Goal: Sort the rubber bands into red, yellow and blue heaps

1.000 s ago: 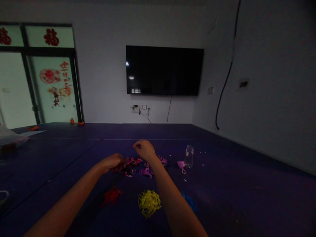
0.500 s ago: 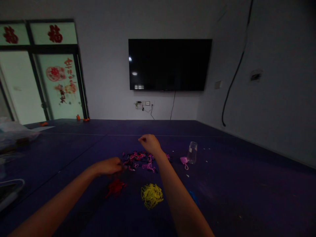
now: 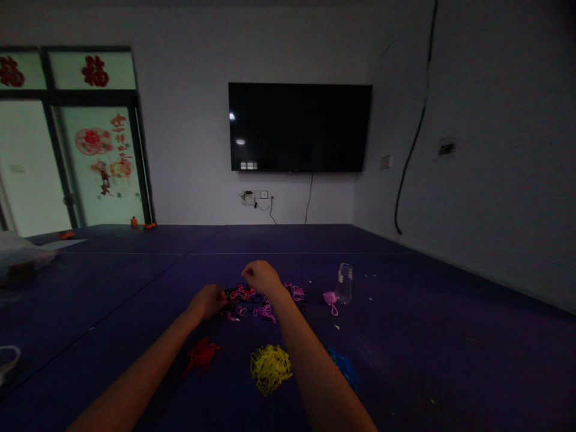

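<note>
Small pink, red and dark rubber bands (image 3: 264, 311) lie scattered in a mixed pile on the purple surface. At its left edge my left hand (image 3: 207, 302) is low with fingers curled together; whatever they grip is hidden. My right hand (image 3: 261, 278) is held over the pile's far side, thumb and fingers pinched, and anything between them is too small to see. Nearer to me are a red heap (image 3: 202, 355), a yellow heap of rubber bands (image 3: 270, 368) and a blue heap (image 3: 344, 368), the blue one partly behind my right forearm.
A clear bottle (image 3: 344, 283) stands uncapped to the right, beside a pink piece with a loop (image 3: 330, 298). White scraps (image 3: 336, 327) lie nearby. A clear plastic bag (image 3: 22, 252) is at far left. A television (image 3: 299, 128) hangs on the wall ahead.
My left hand has moved from near the red heap up to the mixed pile's left edge. The right hand stays over the pile, pinched. The view has shifted slightly, showing more of the blue heap.
</note>
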A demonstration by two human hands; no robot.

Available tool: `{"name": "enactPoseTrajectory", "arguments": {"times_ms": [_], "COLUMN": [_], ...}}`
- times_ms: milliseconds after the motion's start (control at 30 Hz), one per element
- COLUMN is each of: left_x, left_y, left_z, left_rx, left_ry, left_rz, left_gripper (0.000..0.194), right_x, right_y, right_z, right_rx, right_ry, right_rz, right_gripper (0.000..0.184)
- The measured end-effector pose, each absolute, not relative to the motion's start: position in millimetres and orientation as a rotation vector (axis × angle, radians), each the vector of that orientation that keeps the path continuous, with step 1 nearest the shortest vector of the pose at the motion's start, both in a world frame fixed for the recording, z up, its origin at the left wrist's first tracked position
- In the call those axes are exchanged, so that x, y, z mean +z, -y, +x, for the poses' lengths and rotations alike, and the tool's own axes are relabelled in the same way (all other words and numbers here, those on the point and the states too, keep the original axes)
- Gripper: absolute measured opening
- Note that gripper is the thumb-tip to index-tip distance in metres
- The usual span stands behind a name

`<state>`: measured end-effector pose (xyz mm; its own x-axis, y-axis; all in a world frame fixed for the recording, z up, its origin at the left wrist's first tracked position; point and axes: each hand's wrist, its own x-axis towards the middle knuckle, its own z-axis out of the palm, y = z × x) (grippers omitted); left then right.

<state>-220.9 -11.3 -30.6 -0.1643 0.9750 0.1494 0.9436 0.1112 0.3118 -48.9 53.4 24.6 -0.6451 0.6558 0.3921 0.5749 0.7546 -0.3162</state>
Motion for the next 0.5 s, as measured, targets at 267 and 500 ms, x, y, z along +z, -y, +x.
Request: {"name": "enactPoseTrajectory", "arguments": {"times_ms": [267,500], "left_x": [-66.3,-75.9], "left_y": [11.5,8.1], "left_z": [-248.4,-258.6], "left_rx": [0.963,1.119], "left_ry": [-1.962,-1.932], "left_rz": [2.079,2.183], "left_gripper": [0.021,0.017], "right_x": [-17.4,-21.5], "right_y": [-43.2,-38.9], "right_z": [-71.7,-73.3], "right_rx": [0.198,0.087], "right_ry": [2.836,2.998], "right_rz": [-0.809,-0.708], "right_gripper": [0.027,0.024]}}
